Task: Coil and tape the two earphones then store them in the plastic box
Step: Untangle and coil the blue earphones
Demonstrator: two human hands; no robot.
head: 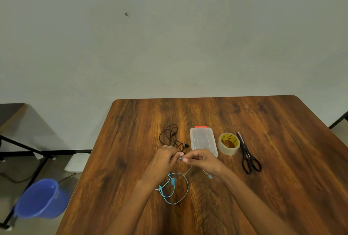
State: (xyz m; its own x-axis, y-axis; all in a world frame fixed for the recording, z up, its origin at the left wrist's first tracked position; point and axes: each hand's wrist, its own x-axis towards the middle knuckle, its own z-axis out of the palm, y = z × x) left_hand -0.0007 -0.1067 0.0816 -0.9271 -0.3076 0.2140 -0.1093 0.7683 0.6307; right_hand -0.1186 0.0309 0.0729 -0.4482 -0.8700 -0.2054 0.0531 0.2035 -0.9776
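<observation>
A light blue earphone (176,189) hangs in loose loops over the wooden table (282,159), its cable running up into both hands. My left hand (165,156) and my right hand (199,159) meet above the table and pinch one end of the blue cable between fingertips. A black earphone (172,136) lies tangled just beyond my left hand. The clear plastic box (202,140) with a red latch lies closed to the right of it. A roll of clear tape (228,143) sits beside the box.
Black scissors (248,155) lie to the right of the tape roll. A blue bucket (40,199) stands on the floor left of the table, near a black-framed table (11,114) and a white object (77,162). A wall is right behind the table.
</observation>
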